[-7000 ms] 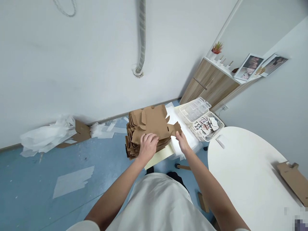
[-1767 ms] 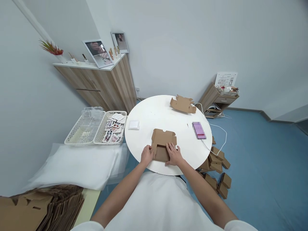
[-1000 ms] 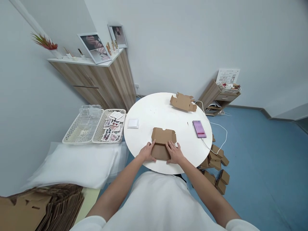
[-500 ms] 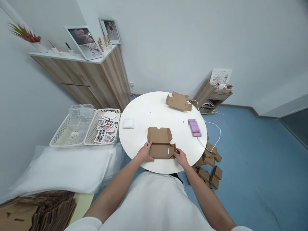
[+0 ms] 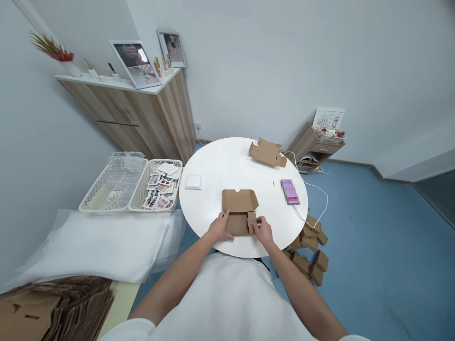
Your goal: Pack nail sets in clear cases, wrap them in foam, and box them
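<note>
A brown cardboard box blank (image 5: 239, 211) lies partly folded on the near side of the round white table (image 5: 220, 168). Its lid flap lies flat toward the far side. My left hand (image 5: 219, 227) presses against the box's left edge, fingers curled on it. My right hand (image 5: 263, 230) pinches the right side flap, which is folded inward and stands up.
Another unfolded box blank (image 5: 267, 152), a blurred purple phone (image 5: 290, 191) with a white cable and a small white pad (image 5: 194, 182) lie on the table. Two white baskets (image 5: 131, 187) stand left. Folded boxes (image 5: 311, 253) litter the floor right; flat blanks (image 5: 53, 308) are stacked bottom left.
I took a blank from the stack and turned to the table. In the last second the box's side flaps spread out, then the right flap was folded inward under my right hand.
</note>
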Demonstrator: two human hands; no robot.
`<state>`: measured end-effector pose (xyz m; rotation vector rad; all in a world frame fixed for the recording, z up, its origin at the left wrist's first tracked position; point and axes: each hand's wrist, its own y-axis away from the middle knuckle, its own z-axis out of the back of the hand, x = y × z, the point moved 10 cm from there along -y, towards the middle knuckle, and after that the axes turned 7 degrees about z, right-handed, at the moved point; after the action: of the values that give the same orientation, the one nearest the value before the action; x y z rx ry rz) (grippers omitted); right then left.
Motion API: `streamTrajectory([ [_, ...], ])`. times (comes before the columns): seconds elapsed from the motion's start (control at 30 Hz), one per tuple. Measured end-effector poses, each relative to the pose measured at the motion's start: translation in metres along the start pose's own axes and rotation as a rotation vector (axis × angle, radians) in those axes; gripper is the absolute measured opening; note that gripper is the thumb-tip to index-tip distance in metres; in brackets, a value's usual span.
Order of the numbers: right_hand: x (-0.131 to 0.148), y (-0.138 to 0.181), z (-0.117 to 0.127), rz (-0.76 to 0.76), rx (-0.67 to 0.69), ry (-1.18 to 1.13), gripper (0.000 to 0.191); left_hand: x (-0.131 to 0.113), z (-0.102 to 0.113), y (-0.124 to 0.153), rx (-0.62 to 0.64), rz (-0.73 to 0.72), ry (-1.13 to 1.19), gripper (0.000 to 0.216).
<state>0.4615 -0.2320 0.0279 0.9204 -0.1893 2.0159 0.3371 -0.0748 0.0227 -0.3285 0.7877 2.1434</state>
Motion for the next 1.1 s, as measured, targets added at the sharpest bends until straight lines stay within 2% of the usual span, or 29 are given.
streamTrajectory([
  [0.13, -0.010, -0.008, -0.002, -0.045, 0.030, 0.116, 0.024, 0.002, 0.002, 0.008, -0.038, -0.023, 0.089, 0.116],
  [0.3, -0.014, -0.009, -0.007, -0.065, 0.041, 0.119, 0.018, 0.023, 0.001, 0.020, -0.213, 0.033, 0.301, 0.073],
  [0.4, -0.013, -0.008, -0.008, -0.054, 0.029, 0.128, 0.017, 0.034, -0.011, 0.019, -0.207, 0.090, 0.345, 0.047],
  [0.5, -0.013, -0.008, -0.009, -0.052, 0.022, 0.153, 0.016, 0.033, -0.016, 0.017, -0.210, 0.080, 0.351, 0.031],
  [0.8, -0.021, -0.007, -0.004, -0.103, 0.053, 0.134, 0.016, 0.026, -0.020, 0.015, -0.240, 0.070, 0.419, 0.033],
  [0.9, -0.028, 0.001, 0.004, -0.122, 0.022, 0.062, 0.028, 0.026, -0.022, 0.015, -0.228, 0.081, 0.468, 0.041],
  [1.0, -0.035, 0.013, 0.010, -0.152, -0.012, -0.103, 0.044, 0.036, -0.023, 0.019, -0.254, 0.173, 0.545, 0.048],
  [1.1, -0.041, 0.024, -0.001, -0.214, 0.048, -0.382, 0.053, 0.041, -0.028, 0.025, -0.238, 0.225, 0.657, 0.046],
])
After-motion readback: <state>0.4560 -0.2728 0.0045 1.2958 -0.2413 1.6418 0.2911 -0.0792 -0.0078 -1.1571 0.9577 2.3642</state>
